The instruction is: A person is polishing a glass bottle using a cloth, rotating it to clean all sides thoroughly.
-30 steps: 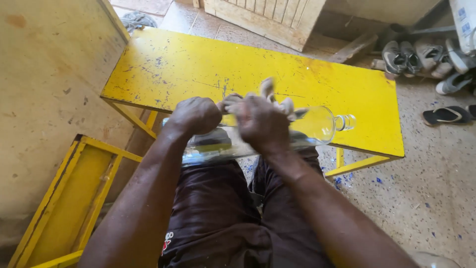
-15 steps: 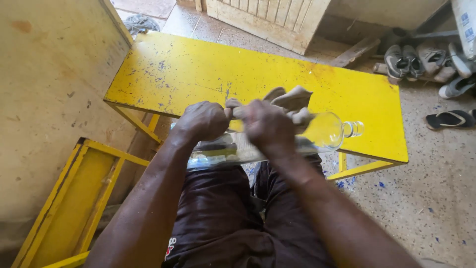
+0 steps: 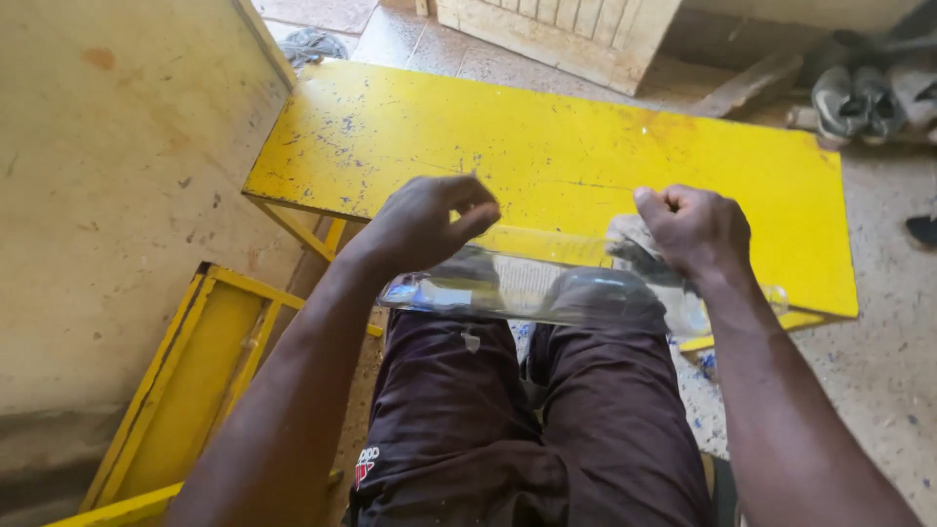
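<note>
A clear glass bottle lies on its side across my thighs, neck pointing right, in front of a yellow table top. My left hand hovers over the bottle's base end with thumb and fingers pinched together; nothing shows between them. My right hand is a closed fist over the bottle's shoulder, gripping a small pale cloth that pokes out beneath it. The two hands are well apart, one at each end of the bottle.
A yellow bench frame lies low on the left beside a tan wall. Wooden slats stand behind the table. Shoes sit on the speckled floor at the top right.
My hands were bunched together over the middle of the bottle with the pale cloth between them. They have pulled apart, left hand leftward, right hand rightward with the cloth.
</note>
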